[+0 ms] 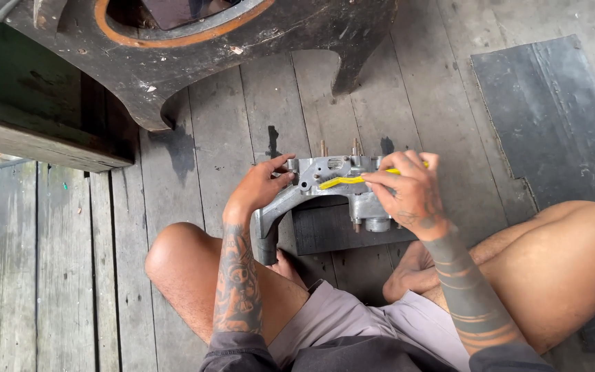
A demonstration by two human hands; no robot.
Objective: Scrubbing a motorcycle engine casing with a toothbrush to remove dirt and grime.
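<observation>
Pinched in my right hand (411, 196) is a thin yellow tool (353, 180), its tip lying across the top of a grey cast metal engine part (325, 189); its rear end is hidden by my fingers. My left hand (259, 187) grips the part's left edge, thumb on top. Under the part sits a dark block (332, 231), and beyond the part a blackened housing (194, 48) runs out of frame.

A person sits cross-legged on a grey plank floor (228, 117). The left hand (259, 186) steadies a grey cast-metal engine part (325, 189) by its left end, while the right hand (408, 189) pinches a thin yellow tool (349, 180) (its tip lies on the part's top face). A dark slab (332, 231) sits under the part.
</observation>
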